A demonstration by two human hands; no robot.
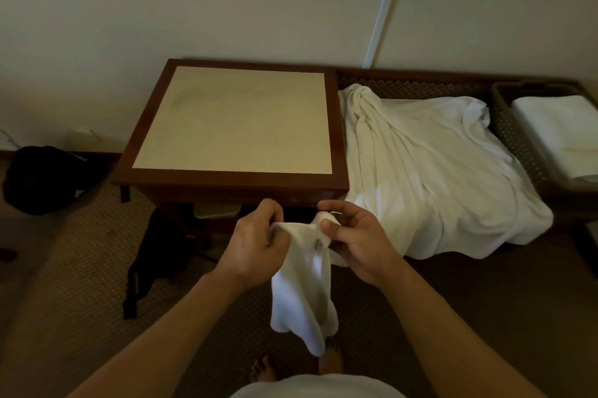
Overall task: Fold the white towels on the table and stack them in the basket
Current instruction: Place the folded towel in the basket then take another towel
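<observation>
Both hands grasp one small towel [304,274] by its top edge, in front of the body and short of the tabletop [238,121]. Left hand [257,239] pinches the left end of that edge with curled fingers; right hand [351,236] pinches the right end between thumb and fingers. The two hands sit close together, so the edge between them is bunched rather than stretched.

Towel long axis: vertical. The cloth hangs slack from the hands toward the floor, its lower end above the bare feet [263,371]. A small dark mark or tag shows near the top edge, just beside the right thumb.

Direction of the coming move, as a judgement: forward and up. The tabletop lies directly ahead of both hands, its near rim just beyond the fingers, and neither hand is clearly nearer to it. Spreading the hands apart would be needed first to open the edge.

Right of the tabletop, a large crumpled towel pile [430,171] covers a low bench. Farther right, the basket [508,125] holds a folded towel [556,135]; it is well apart from the hands, and the right hand is the nearer one. The pile lies between the hands and the basket.

Left of the tabletop, a dark bag [45,179] rests on the floor, out of the path.
</observation>
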